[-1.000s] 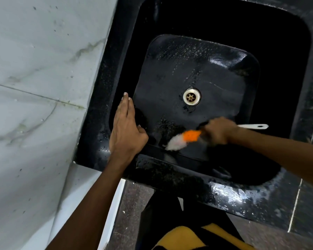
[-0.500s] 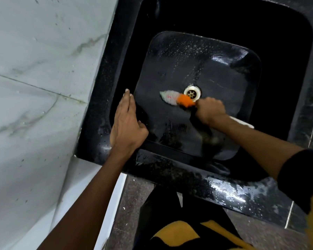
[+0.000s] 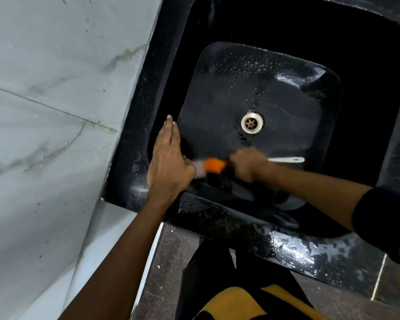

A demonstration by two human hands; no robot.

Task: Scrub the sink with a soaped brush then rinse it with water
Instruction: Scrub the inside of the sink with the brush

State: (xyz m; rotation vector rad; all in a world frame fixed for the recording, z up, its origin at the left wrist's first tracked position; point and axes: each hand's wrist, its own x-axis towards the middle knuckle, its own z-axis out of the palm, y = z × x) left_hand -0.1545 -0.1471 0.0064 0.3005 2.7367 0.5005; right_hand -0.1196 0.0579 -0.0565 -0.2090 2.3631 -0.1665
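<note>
A black sink [image 3: 134, 144] fills the upper right, its wet floor speckled with droplets around a pale round drain [image 3: 252, 123]. My right hand [image 3: 247, 163] grips a brush [image 3: 214, 165] with an orange neck, white bristles and a white handle that sticks out to the right. The bristles press on the sink floor near its front left corner, blurred by motion. My left hand [image 3: 169, 162] lies flat on the sink's left rim, fingers together and pointing away from me, its thumb right beside the bristles.
A white marble wall [image 3: 56, 100] runs along the left of the sink. The sink's front ledge [image 3: 286, 248] is wet and shiny. Below it are a grey tiled floor [image 3: 166, 273] and my black and yellow clothing [image 3: 236, 303].
The brush has swept from beside the drain back toward me and to the left, to the front left of the sink floor. My left hand has stayed on the rim.
</note>
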